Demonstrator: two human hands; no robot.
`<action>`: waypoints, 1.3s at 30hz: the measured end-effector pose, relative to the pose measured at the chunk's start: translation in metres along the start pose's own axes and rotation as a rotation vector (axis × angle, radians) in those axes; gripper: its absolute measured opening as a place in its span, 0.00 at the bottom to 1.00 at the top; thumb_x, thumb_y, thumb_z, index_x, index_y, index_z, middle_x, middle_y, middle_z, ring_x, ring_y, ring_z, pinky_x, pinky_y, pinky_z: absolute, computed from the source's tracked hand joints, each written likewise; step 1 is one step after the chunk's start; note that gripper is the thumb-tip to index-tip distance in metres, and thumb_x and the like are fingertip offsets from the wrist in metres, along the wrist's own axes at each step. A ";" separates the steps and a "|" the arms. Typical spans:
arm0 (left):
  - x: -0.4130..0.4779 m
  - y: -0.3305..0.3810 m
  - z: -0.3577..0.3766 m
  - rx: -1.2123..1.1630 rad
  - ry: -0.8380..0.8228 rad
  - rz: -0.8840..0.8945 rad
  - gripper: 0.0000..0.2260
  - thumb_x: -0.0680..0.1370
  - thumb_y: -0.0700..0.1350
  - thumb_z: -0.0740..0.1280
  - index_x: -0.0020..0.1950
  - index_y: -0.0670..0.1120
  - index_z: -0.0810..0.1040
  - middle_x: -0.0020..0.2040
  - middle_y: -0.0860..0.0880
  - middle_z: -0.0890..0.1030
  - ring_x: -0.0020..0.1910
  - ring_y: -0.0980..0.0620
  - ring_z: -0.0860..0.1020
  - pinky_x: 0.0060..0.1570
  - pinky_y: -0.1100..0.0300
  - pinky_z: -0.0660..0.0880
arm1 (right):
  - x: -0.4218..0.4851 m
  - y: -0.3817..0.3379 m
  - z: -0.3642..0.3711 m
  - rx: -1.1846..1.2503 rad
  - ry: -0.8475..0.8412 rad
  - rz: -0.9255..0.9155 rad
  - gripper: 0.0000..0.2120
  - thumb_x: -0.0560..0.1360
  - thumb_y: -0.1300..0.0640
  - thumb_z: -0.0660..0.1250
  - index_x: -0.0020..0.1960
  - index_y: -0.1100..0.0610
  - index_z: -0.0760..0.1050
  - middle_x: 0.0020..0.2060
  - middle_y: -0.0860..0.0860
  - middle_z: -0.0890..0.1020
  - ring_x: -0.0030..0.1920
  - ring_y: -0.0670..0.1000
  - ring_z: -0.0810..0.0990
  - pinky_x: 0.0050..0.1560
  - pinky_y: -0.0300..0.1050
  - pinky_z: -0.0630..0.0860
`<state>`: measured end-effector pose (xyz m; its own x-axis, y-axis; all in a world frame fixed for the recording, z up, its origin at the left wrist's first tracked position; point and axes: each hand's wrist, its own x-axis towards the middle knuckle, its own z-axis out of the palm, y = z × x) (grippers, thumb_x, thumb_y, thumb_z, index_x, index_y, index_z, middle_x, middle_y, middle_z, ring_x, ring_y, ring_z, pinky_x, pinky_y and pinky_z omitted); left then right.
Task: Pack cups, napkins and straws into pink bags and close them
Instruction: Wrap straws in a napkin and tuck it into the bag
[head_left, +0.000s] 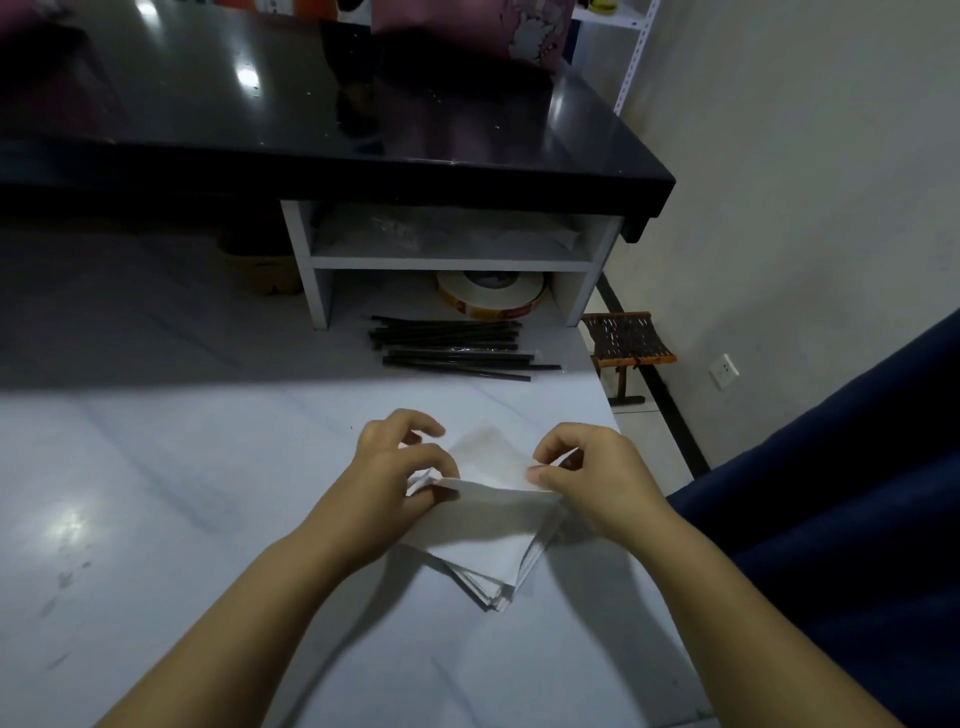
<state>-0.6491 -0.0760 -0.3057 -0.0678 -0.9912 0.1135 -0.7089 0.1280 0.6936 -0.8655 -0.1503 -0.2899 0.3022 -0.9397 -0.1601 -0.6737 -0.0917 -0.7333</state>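
A stack of white napkins (483, 551) lies on the white marble table (182, 519) in front of me. My left hand (402, 457) pinches the top napkin at its left corner. My right hand (582, 470) pinches the same napkin at its right corner, and the sheet is lifted off the stack along its far edge. Several black straws (457, 345) lie in a loose pile further back on the table. A pink bag (467, 26) stands on the black counter (311, 130) at the top of the view. No cup is visible.
A white two-tier shelf (447, 260) under the counter holds clear plastic wrapping above and a roll of tape (491, 293) below. A small wooden stool (628, 345) and a wall socket (723, 371) are past the table's right edge. Dark blue fabric (857, 493) fills the right side.
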 end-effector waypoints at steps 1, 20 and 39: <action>0.001 0.000 0.001 0.005 0.002 -0.014 0.04 0.73 0.46 0.69 0.41 0.56 0.78 0.60 0.62 0.66 0.58 0.60 0.62 0.50 0.67 0.62 | -0.001 -0.002 -0.003 0.037 -0.042 -0.015 0.06 0.68 0.55 0.74 0.36 0.47 0.78 0.34 0.41 0.80 0.33 0.42 0.77 0.36 0.40 0.76; 0.039 -0.029 -0.026 -0.016 0.085 -0.262 0.27 0.70 0.53 0.72 0.65 0.62 0.66 0.43 0.60 0.77 0.42 0.59 0.76 0.43 0.63 0.76 | 0.103 -0.013 0.005 -0.610 0.066 -0.078 0.20 0.75 0.46 0.65 0.62 0.56 0.74 0.59 0.54 0.74 0.59 0.56 0.71 0.54 0.51 0.72; 0.039 -0.029 -0.024 -0.030 0.077 -0.289 0.09 0.70 0.49 0.72 0.49 0.57 0.76 0.41 0.58 0.80 0.39 0.60 0.78 0.39 0.63 0.76 | 0.094 -0.007 0.008 -0.505 -0.121 0.033 0.07 0.74 0.56 0.68 0.51 0.56 0.76 0.49 0.53 0.79 0.49 0.55 0.77 0.51 0.50 0.76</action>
<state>-0.6140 -0.1174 -0.3043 0.1886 -0.9813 -0.0389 -0.6696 -0.1575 0.7259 -0.8270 -0.2356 -0.3050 0.3312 -0.9028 -0.2743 -0.9164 -0.2385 -0.3215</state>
